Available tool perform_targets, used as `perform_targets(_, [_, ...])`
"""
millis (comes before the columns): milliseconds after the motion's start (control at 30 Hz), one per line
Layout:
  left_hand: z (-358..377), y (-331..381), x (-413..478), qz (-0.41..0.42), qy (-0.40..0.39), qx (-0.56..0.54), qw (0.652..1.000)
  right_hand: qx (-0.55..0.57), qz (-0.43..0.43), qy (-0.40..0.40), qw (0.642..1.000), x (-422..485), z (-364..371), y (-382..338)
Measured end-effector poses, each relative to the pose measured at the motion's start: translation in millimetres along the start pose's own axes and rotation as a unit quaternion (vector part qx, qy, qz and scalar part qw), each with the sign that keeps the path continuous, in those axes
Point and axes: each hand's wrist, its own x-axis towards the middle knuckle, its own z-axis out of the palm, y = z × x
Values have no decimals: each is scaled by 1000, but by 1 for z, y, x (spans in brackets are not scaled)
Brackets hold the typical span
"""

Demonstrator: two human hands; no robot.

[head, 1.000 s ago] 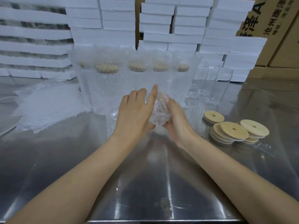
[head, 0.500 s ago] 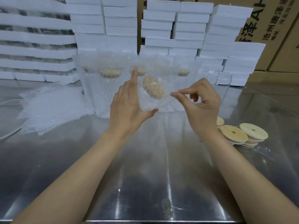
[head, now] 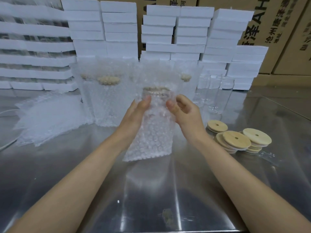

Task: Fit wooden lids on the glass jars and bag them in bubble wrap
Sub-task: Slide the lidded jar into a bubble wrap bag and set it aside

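Brown cardboard carton [head: 284, 52] right of white foam stacks [head: 227, 39]: big dark print "泽AH", start hidden behind stacks. Smaller line beneath reads "沧州唐泽", remainder blurred. Next carton [head: 303, 52] further right: characters unreadable.

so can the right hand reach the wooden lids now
Probably yes: the wooden lids lie uncovered just right of the right hand, nothing between, though it must first release the bagged jar.
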Motion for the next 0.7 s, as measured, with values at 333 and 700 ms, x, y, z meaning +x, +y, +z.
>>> perform_targets(333, [0,-6,5,49,37,-5,998,112,-2,32,993,2,-4,1])
perform_targets(700, [-13,-20,9,55,23,71,996,18,-9,2,1000,1,-14,8])
